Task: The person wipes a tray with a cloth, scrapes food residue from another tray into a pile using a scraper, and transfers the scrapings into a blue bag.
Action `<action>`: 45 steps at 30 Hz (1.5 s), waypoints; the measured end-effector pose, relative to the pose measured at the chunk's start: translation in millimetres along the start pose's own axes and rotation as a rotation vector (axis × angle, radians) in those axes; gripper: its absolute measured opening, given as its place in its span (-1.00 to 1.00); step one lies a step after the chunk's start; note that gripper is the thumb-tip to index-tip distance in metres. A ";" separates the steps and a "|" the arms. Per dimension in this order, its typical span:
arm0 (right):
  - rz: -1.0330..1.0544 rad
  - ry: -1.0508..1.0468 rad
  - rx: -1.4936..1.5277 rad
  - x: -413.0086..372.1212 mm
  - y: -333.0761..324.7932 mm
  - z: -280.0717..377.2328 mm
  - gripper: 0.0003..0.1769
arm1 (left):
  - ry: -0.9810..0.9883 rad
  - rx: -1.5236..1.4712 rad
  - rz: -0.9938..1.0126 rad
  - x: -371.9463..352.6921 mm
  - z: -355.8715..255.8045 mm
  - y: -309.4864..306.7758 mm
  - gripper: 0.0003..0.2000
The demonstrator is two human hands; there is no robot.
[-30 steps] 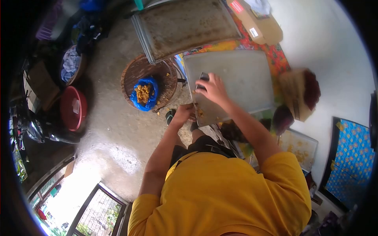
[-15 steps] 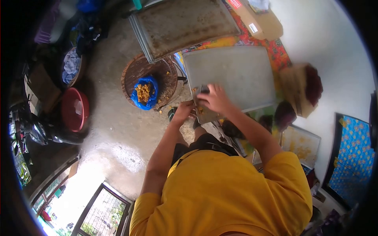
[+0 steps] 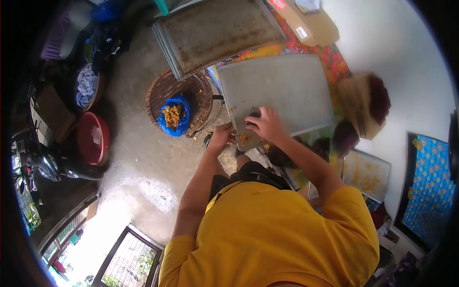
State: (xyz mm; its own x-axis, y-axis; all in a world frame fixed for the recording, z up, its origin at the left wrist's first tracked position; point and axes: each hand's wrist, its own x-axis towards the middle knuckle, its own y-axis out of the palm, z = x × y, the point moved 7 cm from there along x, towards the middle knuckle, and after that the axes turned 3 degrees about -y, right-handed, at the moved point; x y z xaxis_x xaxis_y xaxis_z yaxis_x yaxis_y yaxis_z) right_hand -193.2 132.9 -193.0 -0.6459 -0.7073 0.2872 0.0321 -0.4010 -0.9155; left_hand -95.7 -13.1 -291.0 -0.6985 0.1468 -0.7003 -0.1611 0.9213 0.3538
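A flat grey metal baking tray (image 3: 282,91) lies on the flowered cloth in front of me. My right hand (image 3: 268,125) is closed around a small dark, flat-edged block, like a scraper (image 3: 254,116), pressed to the tray near its lower left. Orange-brown crumbs (image 3: 244,138) lie beside it at the near corner. My left hand (image 3: 222,137) grips the tray's left edge, its fingers partly hidden there. Left of it, a blue plastic bag (image 3: 184,125) holding orange-brown crumbs (image 3: 172,115) sits on a round wooden stool (image 3: 155,93).
A stack of stained baking trays (image 3: 224,33) stands beyond the tray. Cardboard boxes (image 3: 322,31) lie at the far right. Another crumb-smeared tray (image 3: 366,174) is low on my right. A red basin (image 3: 93,138) stands on the floor at left.
My right hand has shifted slightly right and nearer with the dark block, no longer motion-blurred. Crumbs now show more clearly by the near corner. My left hand stays at the edge.
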 end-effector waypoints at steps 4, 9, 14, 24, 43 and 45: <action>-0.040 0.149 -0.077 30.8 -1.2 -34.9 -0.70 | -0.010 -0.005 0.009 1.8 -0.8 2.5 -0.65; 0.062 0.055 -0.005 -3.1 4.5 -4.6 -0.68 | 0.019 0.026 -0.019 1.6 2.3 0.5 -0.65; -0.029 0.192 0.005 9.9 3.7 -21.9 -0.68 | 0.031 0.027 -0.035 -1.6 -2.0 3.3 -0.65; -0.008 -0.002 0.025 8.9 15.8 4.6 -0.71 | 0.025 0.048 -0.078 -1.4 -1.5 1.6 -0.67; 0.139 0.488 0.224 -44.1 -15.2 -69.8 -0.62 | 0.066 -0.100 -0.017 -13.0 -0.8 13.5 -0.64; 0.064 0.648 0.289 -69.3 -18.0 -101.3 -0.54 | 0.022 -0.128 -0.051 -15.0 1.6 10.8 -0.64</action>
State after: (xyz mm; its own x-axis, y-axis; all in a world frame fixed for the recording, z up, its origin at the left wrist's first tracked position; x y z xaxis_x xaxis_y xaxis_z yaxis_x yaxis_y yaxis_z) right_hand -226.2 248.1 -224.9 -0.9567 -0.2819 -0.0723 0.2280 -0.5717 -0.7881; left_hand -85.8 -4.9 -277.7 -0.7019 0.0917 -0.7064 -0.2834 0.8739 0.3950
